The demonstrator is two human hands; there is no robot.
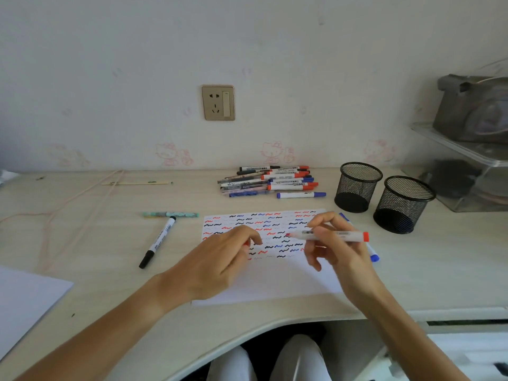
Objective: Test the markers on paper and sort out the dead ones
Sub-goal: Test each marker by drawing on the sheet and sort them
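A white sheet of paper (pixel 275 281) covered with red, blue and black squiggles lies in the middle of the desk. My right hand (pixel 332 248) holds an uncapped red marker (pixel 341 235) level above the sheet, tip pointing left. My left hand (pixel 220 262) rests on the paper with its fingers curled round a small red cap (pixel 246 244). A blue marker (pixel 372 253) lies under my right hand at the sheet's right edge. A pile of markers and pens (pixel 272 181) sits behind the paper.
Two black mesh pen cups (pixel 357 187) (pixel 402 204) stand at the right. A black marker (pixel 158 242) and a teal pen (pixel 170 214) lie left of the sheet. Another white sheet (pixel 24 301) sits at the near left. A cord (pixel 68 204) trails across the left.
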